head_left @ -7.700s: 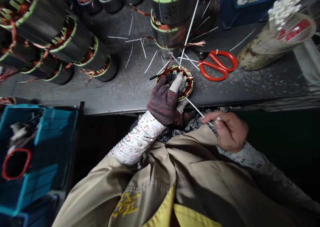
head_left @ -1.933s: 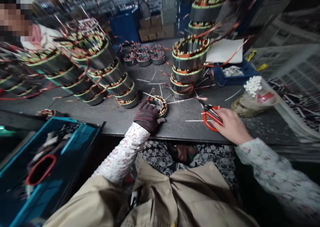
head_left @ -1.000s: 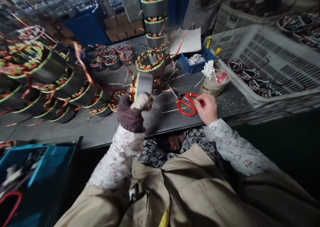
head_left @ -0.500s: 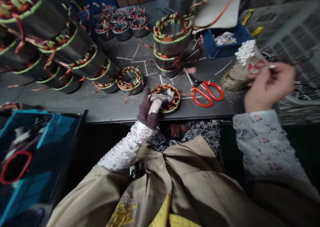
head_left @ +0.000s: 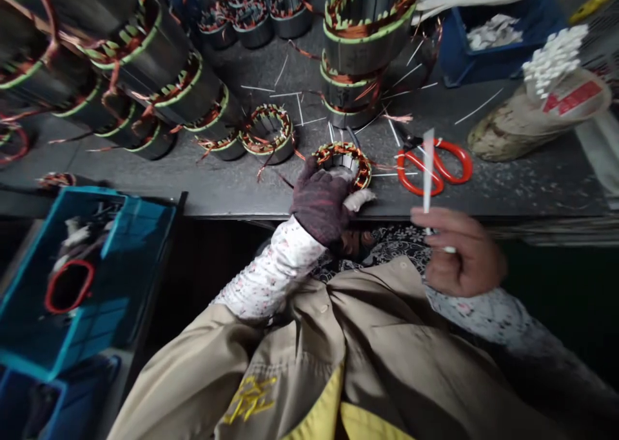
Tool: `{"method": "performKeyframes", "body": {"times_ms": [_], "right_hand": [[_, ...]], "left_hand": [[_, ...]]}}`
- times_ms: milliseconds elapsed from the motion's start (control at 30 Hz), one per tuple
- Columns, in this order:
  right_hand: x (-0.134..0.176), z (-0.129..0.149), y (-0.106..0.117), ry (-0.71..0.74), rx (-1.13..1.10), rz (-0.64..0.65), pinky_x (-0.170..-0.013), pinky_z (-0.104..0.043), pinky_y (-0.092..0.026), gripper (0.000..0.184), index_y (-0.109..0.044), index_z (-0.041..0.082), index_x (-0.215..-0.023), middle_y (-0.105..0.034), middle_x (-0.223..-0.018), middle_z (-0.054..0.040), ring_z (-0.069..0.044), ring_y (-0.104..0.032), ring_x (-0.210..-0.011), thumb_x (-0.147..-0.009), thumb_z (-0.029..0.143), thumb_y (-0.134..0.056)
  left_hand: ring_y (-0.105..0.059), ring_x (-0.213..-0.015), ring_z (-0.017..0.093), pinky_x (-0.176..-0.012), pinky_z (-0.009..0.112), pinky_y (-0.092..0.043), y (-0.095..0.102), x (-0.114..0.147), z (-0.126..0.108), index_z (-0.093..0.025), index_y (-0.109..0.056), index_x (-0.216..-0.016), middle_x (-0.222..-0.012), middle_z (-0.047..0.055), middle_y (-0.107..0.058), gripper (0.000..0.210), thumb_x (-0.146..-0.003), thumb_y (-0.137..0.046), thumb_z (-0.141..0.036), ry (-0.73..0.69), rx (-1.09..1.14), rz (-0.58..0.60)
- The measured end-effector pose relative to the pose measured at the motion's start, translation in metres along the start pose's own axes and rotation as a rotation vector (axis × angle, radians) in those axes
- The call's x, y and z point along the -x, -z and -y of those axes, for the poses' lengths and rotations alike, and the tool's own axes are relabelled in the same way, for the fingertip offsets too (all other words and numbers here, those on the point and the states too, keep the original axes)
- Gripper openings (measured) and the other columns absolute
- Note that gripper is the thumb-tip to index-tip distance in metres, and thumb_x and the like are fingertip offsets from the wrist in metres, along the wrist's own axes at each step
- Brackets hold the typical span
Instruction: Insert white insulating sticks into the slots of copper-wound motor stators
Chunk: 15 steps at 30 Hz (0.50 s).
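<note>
A small motor stator (head_left: 362, 162) with copper windings lies near the bench's front edge. Over its near left side is my left hand (head_left: 322, 201) in a dark glove, fingers closed on the ring; a pale wrapped finger or thumb sticks out to the right. My bare right hand (head_left: 464, 250) pinches a thin white strip (head_left: 428, 169), which stands upright and is slightly blurred. A small white end also shows at its curled fingers. Just beyond the strip, scissors (head_left: 454, 162) with red handles lie on the bench. Another stator (head_left: 267, 133) sits to the left.
Tall stacks of stators (head_left: 178, 85) stand at the left, with another stack (head_left: 351, 91) in the middle. Right of them are a blue bin (head_left: 454, 59) and a wrapped bundle of white tubes (head_left: 527, 117). Loose white sticks are scattered about. A teal crate (head_left: 130, 233) is at lower left.
My right hand has come from beside the white bundle leftward and nearer to me, with a white strip in its fingers. My left hand has turned over the stator's near side. The view has shifted.
</note>
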State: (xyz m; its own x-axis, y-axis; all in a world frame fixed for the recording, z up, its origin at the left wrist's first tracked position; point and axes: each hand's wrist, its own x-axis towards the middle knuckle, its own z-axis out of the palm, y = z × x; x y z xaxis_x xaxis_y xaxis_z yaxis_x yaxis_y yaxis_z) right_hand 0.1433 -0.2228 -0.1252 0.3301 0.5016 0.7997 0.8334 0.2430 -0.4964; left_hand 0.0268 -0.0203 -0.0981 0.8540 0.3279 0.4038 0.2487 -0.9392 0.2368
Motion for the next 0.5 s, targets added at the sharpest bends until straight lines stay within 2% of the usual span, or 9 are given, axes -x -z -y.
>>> {"method": "performKeyframes", "body": {"times_ms": [100,200,267,367,433,500], "right_hand": [[0.006,0.003,-0.007,-0.017,-0.017,0.047,-0.067,-0.031,-0.067,0.004,-0.065,0.024,-0.098,-0.08,-0.09,-0.0064,-0.019,-0.078,-0.078,-0.1,0.025,-0.062],[0.006,0.005,-0.01,-0.091,-0.006,0.039,-0.07,-0.03,-0.067,0.008,-0.066,0.024,-0.101,-0.081,-0.093,-0.0059,-0.018,-0.079,-0.08,-0.096,0.019,-0.067],[0.006,0.005,-0.011,-0.124,-0.033,0.02,-0.076,-0.031,-0.068,0.01,-0.066,0.024,-0.103,-0.081,-0.102,-0.0066,-0.019,-0.08,-0.089,-0.096,0.016,-0.066],[0.008,0.005,-0.014,-0.122,-0.103,0.009,-0.082,-0.035,-0.068,0.01,-0.065,0.025,-0.104,-0.081,-0.111,-0.0059,-0.022,-0.079,-0.102,-0.097,0.018,-0.064],[0.012,0.004,-0.016,-0.122,-0.129,0.032,-0.084,-0.038,-0.069,0.009,-0.063,0.026,-0.103,-0.08,-0.113,-0.0052,-0.024,-0.079,-0.105,-0.097,0.019,-0.063],[0.017,0.005,-0.018,-0.133,-0.142,0.053,-0.08,-0.04,-0.069,0.012,-0.063,0.028,-0.104,-0.081,-0.111,-0.0045,-0.024,-0.079,-0.101,-0.097,0.018,-0.06]], "left_hand": [[-0.078,-0.103,0.023,-0.124,0.048,-0.042,-0.001,-0.009,0.011,-0.021,-0.079,-0.106,-0.101,0.004,-0.083,0.036,-0.098,-0.067,-0.055,0.064,0.034,0.139],[-0.077,-0.105,0.023,-0.119,0.046,-0.046,-0.002,-0.007,0.009,-0.022,-0.078,-0.104,-0.1,0.003,-0.082,0.033,-0.095,-0.071,-0.053,0.083,0.02,0.15],[-0.076,-0.106,0.023,-0.116,0.046,-0.049,-0.004,-0.003,0.006,-0.021,-0.076,-0.102,-0.102,0.004,-0.081,0.03,-0.096,-0.07,-0.05,0.037,-0.006,0.115],[-0.075,-0.106,0.021,-0.12,0.047,-0.047,-0.007,0.003,0.007,-0.021,-0.074,-0.103,-0.107,0.005,-0.08,0.023,-0.102,-0.062,-0.04,-0.122,-0.013,-0.017],[-0.075,-0.105,0.02,-0.124,0.05,-0.044,-0.009,0.007,0.015,-0.021,-0.073,-0.106,-0.109,0.004,-0.079,0.022,-0.105,-0.057,-0.037,-0.221,0.027,-0.092],[-0.075,-0.108,0.021,-0.127,0.053,-0.041,-0.011,0.009,0.024,-0.022,-0.07,-0.116,-0.114,0.005,-0.078,0.027,-0.104,-0.059,-0.044,-0.247,0.111,-0.107]]}}
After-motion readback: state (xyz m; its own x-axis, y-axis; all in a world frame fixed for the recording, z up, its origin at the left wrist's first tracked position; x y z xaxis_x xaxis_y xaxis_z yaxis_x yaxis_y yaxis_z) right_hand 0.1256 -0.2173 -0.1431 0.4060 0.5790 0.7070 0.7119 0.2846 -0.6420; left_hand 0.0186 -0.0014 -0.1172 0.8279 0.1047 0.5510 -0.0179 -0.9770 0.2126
